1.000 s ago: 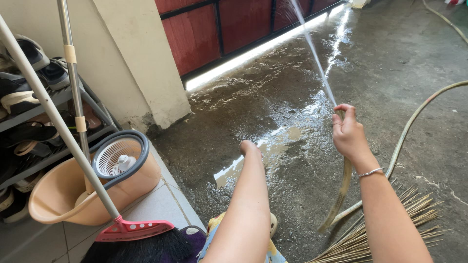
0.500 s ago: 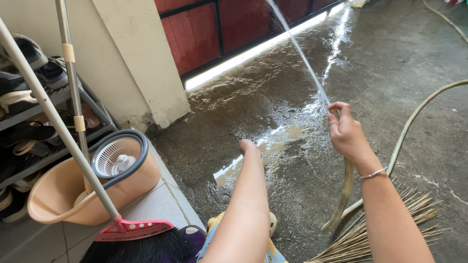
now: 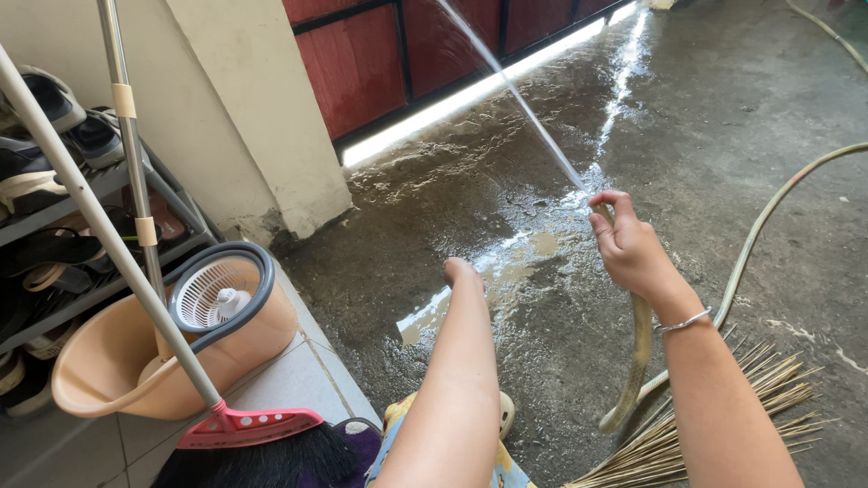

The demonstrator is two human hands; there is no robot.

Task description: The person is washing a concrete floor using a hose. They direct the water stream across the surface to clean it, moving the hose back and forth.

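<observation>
My right hand (image 3: 628, 248) is closed around the end of a pale green garden hose (image 3: 639, 352), thumb over the nozzle. A thin water jet (image 3: 506, 81) shoots up and left from it toward the red gate (image 3: 380, 54). The hose hangs below my wrist, loops on the floor and runs off right (image 3: 768, 208). My left arm stretches forward in the middle; the left hand (image 3: 461, 271) bends down at the wrist, so its fingers are hidden. The concrete floor (image 3: 506, 217) is wet and shiny ahead.
A beige spin-mop bucket (image 3: 181, 343) with a white basket sits at left on grey tiles. Two long handles lean over it; a red-headed broom (image 3: 249, 425) lies at its base. A shoe rack (image 3: 63, 208) stands behind. A stick broom (image 3: 723, 425) lies bottom right.
My right hand has swung the hose end leftward, so the water jet now points further left toward the gate. My left arm has stayed still.
</observation>
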